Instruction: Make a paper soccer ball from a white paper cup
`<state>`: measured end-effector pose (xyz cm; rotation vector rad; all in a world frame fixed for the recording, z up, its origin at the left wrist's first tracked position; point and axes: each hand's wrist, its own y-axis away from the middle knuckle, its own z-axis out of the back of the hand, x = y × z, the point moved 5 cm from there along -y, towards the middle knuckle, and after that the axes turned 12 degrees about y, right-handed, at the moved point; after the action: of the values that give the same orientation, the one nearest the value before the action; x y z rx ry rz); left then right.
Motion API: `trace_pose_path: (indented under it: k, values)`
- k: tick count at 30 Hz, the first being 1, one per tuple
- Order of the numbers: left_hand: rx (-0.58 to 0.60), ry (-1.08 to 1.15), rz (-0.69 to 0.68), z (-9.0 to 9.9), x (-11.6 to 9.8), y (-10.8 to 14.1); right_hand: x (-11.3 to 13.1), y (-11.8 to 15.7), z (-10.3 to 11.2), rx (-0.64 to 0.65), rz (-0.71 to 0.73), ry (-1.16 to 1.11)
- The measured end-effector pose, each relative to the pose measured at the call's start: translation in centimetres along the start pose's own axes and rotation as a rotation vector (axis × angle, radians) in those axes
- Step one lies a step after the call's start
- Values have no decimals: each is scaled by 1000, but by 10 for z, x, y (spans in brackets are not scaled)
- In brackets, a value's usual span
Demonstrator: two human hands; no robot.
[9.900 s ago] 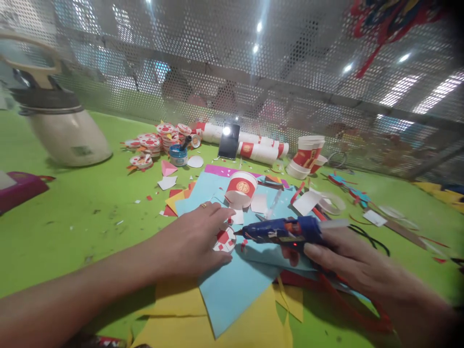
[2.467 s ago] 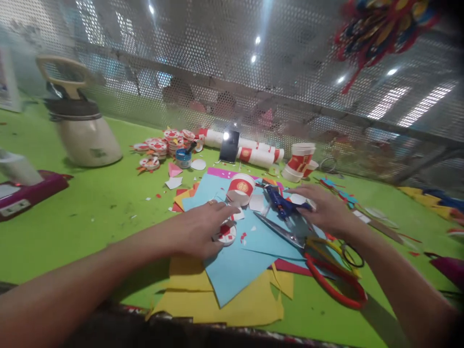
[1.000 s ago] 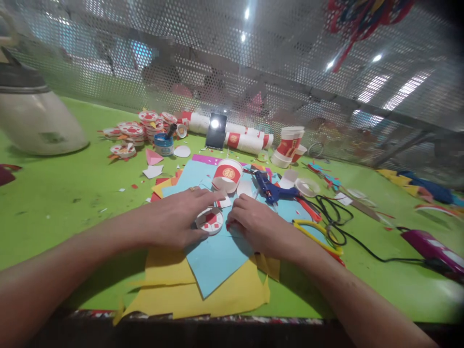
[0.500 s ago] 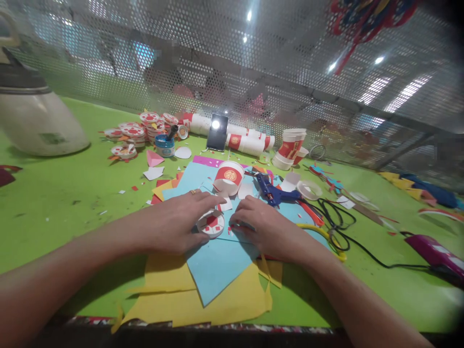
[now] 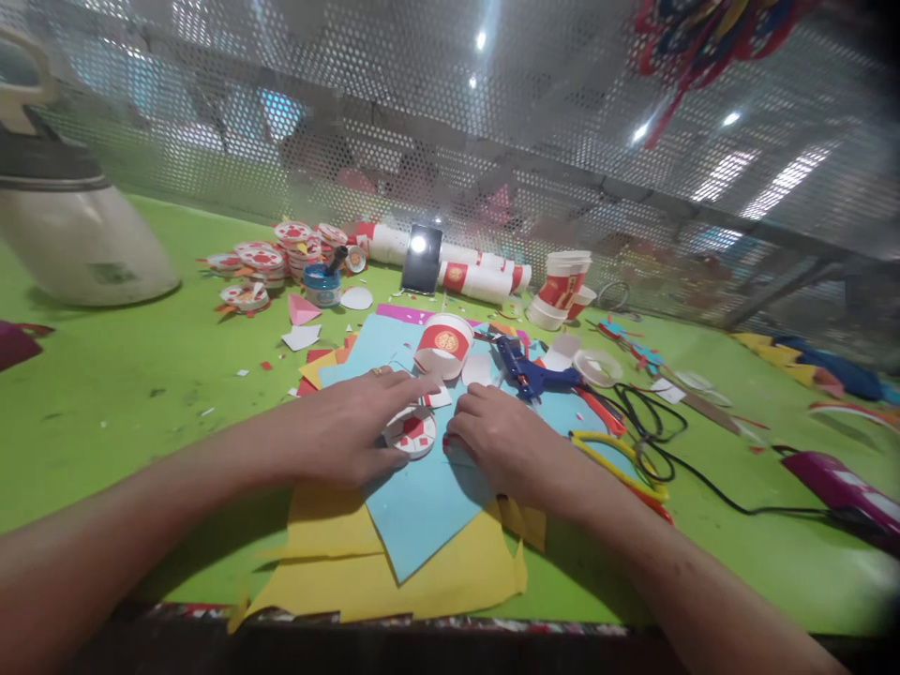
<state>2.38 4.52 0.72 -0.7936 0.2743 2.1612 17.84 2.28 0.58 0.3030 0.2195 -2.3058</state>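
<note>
My left hand (image 5: 352, 422) rests on the sheets with its thumb and fingers round the edge of a white paper cup bottom (image 5: 411, 433), which carries several red paper pieces. To its right, my right hand (image 5: 502, 441) lies low over the light blue paper (image 5: 412, 525), fingers curled in. A bit of red shows at its fingertips; whatever is between them is hidden. Just beyond both hands, a cut red and white paper cup (image 5: 444, 345) stands on the blue sheet. A blue glue gun (image 5: 534, 370) lies to the right of the cup.
Yellow-handled scissors (image 5: 619, 461) lie beside my right forearm, near a black cord (image 5: 653, 431). Behind are a blue paint jar (image 5: 322, 286), finished cup crafts (image 5: 260, 258), a phone (image 5: 422, 260) and stacked cups (image 5: 561, 286). A large kettle (image 5: 84, 234) stands at left.
My right hand's fingers have drawn in over the small red scraps, which are now mostly covered. My left hand stays round the cup bottom. The view has shifted slightly.
</note>
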Motion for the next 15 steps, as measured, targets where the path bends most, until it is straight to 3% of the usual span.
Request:
trace_pose_path:
  k: [15]
  values:
    - [-14, -18, -27, -1, 3, 1, -2, -2, 2, -22, 36, -40]
